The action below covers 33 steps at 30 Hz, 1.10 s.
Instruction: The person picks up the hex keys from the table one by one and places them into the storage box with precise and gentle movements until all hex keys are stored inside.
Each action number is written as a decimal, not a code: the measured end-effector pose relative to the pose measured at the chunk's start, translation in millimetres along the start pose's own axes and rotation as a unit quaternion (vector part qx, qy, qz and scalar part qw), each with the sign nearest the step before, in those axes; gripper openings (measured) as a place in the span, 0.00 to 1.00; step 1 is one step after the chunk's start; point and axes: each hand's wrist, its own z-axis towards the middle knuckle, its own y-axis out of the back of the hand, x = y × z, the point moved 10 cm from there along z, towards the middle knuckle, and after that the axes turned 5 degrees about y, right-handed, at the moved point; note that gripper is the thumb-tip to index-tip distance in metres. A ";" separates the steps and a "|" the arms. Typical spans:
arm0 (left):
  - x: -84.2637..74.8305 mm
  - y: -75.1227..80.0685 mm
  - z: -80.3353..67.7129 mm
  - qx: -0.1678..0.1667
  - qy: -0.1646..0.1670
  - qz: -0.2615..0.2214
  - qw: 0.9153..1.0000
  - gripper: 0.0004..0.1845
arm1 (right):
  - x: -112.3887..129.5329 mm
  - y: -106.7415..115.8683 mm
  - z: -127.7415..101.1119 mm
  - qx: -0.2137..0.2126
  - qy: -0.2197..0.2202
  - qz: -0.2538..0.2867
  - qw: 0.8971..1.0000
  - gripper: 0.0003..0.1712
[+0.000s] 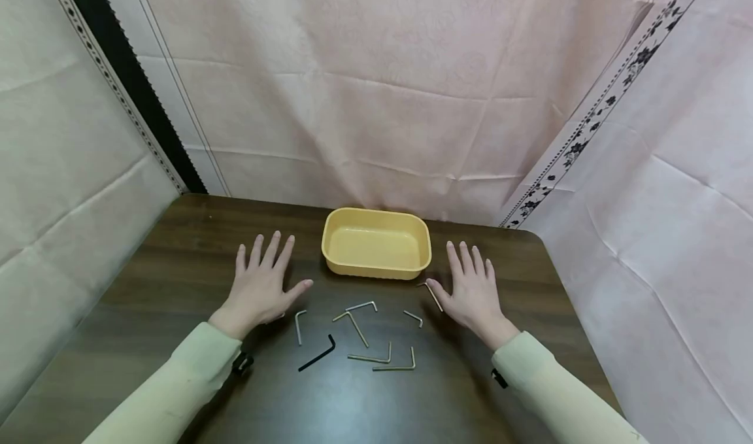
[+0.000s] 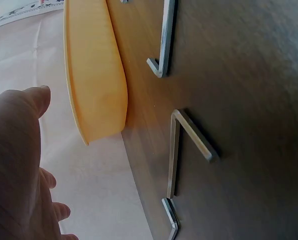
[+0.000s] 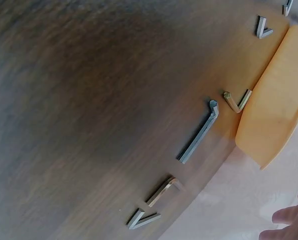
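Note:
My left hand [image 1: 259,293] is spread open, palm down, left of a yellow plastic tray [image 1: 376,272], holding nothing. My right hand [image 1: 472,297] lies likewise spread on the tray's right side. Beside the right thumb is a hex key [image 1: 435,298], partly overlapped by that hand. Another silver hex key [image 1: 297,328] lies to the right of the left wrist. Between the hands are a black hex key [image 1: 316,359], a brass-toned hex key [image 1: 359,331] and several other L-shaped hex keys of different sizes. In the left wrist view, the thumb [image 2: 36,100] stands apart from the fingers.
The dark wooden table [image 1: 176,287] carries everything. A pale cloth [image 1: 376,123] hangs behind its far edge, and white cloths with printed borders hang at both sides. The tray stands near the far edge, its inside bare.

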 end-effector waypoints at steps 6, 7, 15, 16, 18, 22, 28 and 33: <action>-2.7 -2.7 0.8 0.003 -0.001 0.005 1.000 0.52 | -4.2 -1.5 -4.6 0.010 -0.007 -0.005 1.000 0.54; -3.0 -3.3 1.0 0.004 -0.001 0.005 1.000 0.52 | -4.7 -2.4 -5.4 0.014 -0.007 -0.006 1.000 0.55; -2.0 -0.8 2.0 0.000 0.003 -0.003 1.000 0.54 | -13.7 -3.1 -5.3 0.034 -0.018 0.050 0.998 0.55; -2.1 0.6 2.7 -0.004 0.003 -0.008 1.000 0.55 | -16.7 -2.5 -5.0 0.035 -0.021 0.068 0.997 0.55; -3.1 2.6 5.2 -0.011 0.001 -0.028 1.000 0.57 | -24.2 -2.2 -5.3 0.043 -0.029 0.103 0.993 0.55; -5.7 4.9 13.8 -0.025 0.001 -0.078 0.997 0.59 | -45.6 -8.8 -9.9 0.074 -0.065 0.177 0.979 0.55; -7.8 -2.3 28.9 -0.018 0.017 -0.122 0.992 0.58 | -72.7 -23.9 -17.7 0.104 -0.092 0.232 0.963 0.54; -11.9 -8.1 42.6 -0.011 0.019 -0.137 0.990 0.56 | -83.6 -27.5 -21.0 0.109 -0.089 0.235 0.962 0.48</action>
